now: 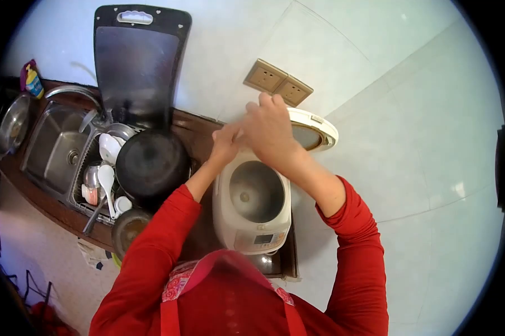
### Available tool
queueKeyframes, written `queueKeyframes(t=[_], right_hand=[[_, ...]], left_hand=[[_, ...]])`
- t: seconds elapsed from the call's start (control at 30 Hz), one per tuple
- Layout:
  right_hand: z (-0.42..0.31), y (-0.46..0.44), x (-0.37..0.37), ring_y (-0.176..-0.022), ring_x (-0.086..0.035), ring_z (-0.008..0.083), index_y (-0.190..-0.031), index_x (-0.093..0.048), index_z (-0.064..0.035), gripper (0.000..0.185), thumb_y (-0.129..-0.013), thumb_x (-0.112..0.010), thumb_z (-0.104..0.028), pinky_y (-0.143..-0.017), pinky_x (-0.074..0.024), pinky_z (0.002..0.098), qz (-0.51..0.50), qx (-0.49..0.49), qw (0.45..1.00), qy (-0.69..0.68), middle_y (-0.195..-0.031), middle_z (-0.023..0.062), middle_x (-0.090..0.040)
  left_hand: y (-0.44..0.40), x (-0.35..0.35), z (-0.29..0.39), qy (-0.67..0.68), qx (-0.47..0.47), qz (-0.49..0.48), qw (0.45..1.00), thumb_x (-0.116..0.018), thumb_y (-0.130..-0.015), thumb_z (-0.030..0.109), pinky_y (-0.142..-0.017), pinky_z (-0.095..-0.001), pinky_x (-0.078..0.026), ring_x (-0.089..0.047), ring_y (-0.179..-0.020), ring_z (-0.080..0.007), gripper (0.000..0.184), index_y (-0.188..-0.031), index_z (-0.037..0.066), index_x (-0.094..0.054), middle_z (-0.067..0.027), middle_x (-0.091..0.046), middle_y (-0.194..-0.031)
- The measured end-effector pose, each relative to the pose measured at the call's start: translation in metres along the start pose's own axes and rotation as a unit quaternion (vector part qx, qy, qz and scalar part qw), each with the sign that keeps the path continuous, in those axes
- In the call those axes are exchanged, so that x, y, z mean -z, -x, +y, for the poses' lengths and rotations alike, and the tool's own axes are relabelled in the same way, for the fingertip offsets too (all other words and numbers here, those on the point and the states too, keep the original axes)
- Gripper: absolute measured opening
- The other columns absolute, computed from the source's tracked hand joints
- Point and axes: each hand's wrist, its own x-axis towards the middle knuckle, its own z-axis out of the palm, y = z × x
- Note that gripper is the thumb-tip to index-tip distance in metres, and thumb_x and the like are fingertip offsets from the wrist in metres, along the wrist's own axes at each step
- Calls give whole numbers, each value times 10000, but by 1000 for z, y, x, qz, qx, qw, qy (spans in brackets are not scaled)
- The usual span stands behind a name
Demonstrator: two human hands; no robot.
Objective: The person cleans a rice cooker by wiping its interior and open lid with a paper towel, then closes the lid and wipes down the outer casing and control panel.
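White, rounded plastic rice cooker [247,229], lid [323,124] raised; over its back, we note bare hands [269,127] close together (blurred; any grip, we cannot tell).

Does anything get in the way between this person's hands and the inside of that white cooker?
Nothing visible does. The cooker's lid is raised at the far side, leaving its opening uncovered. The left hand and right hand appear near the far rim.

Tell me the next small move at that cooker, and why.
Perhaps move the right hand to the raised lid: the cooker stands open, and that hand already appears close to the lid, though blur hides whether it holds anything.
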Motion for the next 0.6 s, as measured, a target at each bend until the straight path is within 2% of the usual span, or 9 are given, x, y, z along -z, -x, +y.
queueKeyframes(t=[0.07,0.1,0.13,0.2,0.27,0.37,0.43,0.57,0.6], right_hand=[[-5,2,-10,-875,-525,220,-719,-735,-182,160,-754,-643,-308,-772,-368,371,36,-16,999,-2,-770,23,-610],[-10,2,-19,-870,-531,222,-713,-734,-182,159,-748,-647,-309,-771,-368,371,56,-26,998,1,-764,25,-610],[-19,-2,-39,-880,-536,221,-687,-726,-176,157,-743,-637,-292,-764,-370,370,17,-25,1000,8,-765,30,-612],[-36,-6,-66,-866,-539,233,-670,-716,-163,159,-738,-629,-278,-761,-374,373,58,-33,998,-3,-762,41,-609],[-29,-1,-65,-844,-540,245,-672,-706,-145,150,-732,-624,-256,-758,-382,377,99,-22,994,-43,-762,47,-606],[3,13,-46,-814,-542,263,-717,-685,-113,107,-724,-626,-203,-758,-397,384,169,0,976,-134,-777,49,-604],[28,27,-38,-815,-548,272,-762,-664,-92,83,-720,-635,-157,-757,-405,389,232,-20,958,-169,-799,47,-608],[58,63,-27,-848,-566,261,-850,-647,-91,124,-729,-657,-61,-705,-448,372,386,-138,887,-214,-863,36,-618],[61,72,-29,-853,-570,262,-860,-648,-92,136,-732,-661,-46,-688,-456,367,403,-177,867,-233,-873,41,-619]], left_hand=[[-3,2,8,-13,17,-13,1000,-558,-883,323,-924,-420,-360,-538,-1118,-311,363,-1136,72,-623,-152,-626,-1108],[-3,3,10,-54,5,-19,998,-561,-880,321,-916,-424,-365,-536,-1117,-314,364,-1135,69,-622,-155,-625,-1103],[-4,4,11,-95,-8,-23,995,-563,-877,319,-909,-429,-370,-535,-1116,-318,366,-1134,65,-622,-157,-624,-1099],[-7,-13,-28,-114,-71,-4,991,-555,-880,313,-893,-438,-379,-537,-1105,-320,351,-1124,71,-626,-159,-625,-1082],[-5,-5,-8,-92,-90,25,991,-551,-890,293,-880,-454,-398,-542,-1095,-324,322,-1118,79,-629,-150,-617,-1094],[-4,2,-1,29,69,-31,997,-631,-851,257,-902,-439,-402,-543,-1110,-325,349,-1144,66,-616,-137,-602,-1166],[-9,4,0,44,16,-56,997,-693,-810,232,-951,-420,-391,-539,-1129,-330,413,-1172,55,-605,-150,-577,-1222],[-15,22,16,27,-63,-99,993,-772,-745,209,-1063,-392,-327,-514,-1188,-334,587,-1272,68,-558,-183,-536,-1294],[-18,38,46,33,-78,-123,989,-776,-739,208,-1094,-383,-308,-492,-1231,-324,683,-1346,68,-498,-186,-509,-1337]])
